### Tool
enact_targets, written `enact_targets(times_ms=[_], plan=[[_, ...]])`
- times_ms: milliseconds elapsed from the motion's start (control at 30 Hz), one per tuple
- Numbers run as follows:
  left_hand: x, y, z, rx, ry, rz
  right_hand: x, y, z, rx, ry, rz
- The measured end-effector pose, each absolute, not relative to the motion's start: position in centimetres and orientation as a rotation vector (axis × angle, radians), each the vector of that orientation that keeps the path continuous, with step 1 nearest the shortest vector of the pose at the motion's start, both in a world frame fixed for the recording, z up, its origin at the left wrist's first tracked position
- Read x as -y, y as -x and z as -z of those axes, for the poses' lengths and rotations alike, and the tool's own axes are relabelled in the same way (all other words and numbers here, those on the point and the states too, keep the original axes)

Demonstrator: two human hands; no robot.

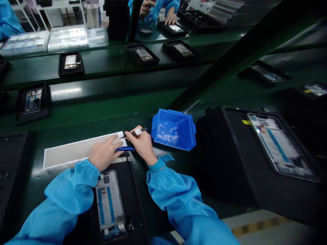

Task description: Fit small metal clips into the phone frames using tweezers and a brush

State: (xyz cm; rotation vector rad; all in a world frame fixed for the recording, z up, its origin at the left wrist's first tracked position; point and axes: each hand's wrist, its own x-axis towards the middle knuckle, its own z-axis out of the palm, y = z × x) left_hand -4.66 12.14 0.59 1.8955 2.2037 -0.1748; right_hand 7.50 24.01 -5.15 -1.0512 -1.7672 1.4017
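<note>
A long pale sheet with a white border [68,149] lies flat on the green bench. My left hand [103,153] rests on its right end with fingertips pressed down, and a blue pen-like tool [125,148] is held between thumb and fingers. My right hand [141,143] is closed around dark tweezers [141,129], whose tip reaches the sheet's right end by my left fingertips. A small white patch shows at the tweezers' grip. Below my left hand, an opened phone frame with blue strips [106,207] lies on a black tray [130,190].
Right of my right hand, a blue bin [187,131] contains many small whitish loops. Black stacked trays [230,149] with another phone frame [281,146] stand at right. Beyond, several trayed phones line a green conveyor [107,64]. A co-worker's hand [170,16] works across it.
</note>
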Motion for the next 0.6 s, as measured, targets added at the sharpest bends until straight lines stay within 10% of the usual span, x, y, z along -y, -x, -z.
enact_targets(times_ms=[600], plan=[[-8.3, 6.6, -2.5, -2.420, -1.584, -0.452, -17.6, -12.3, -0.2, 1.254, 0.909, -1.417]])
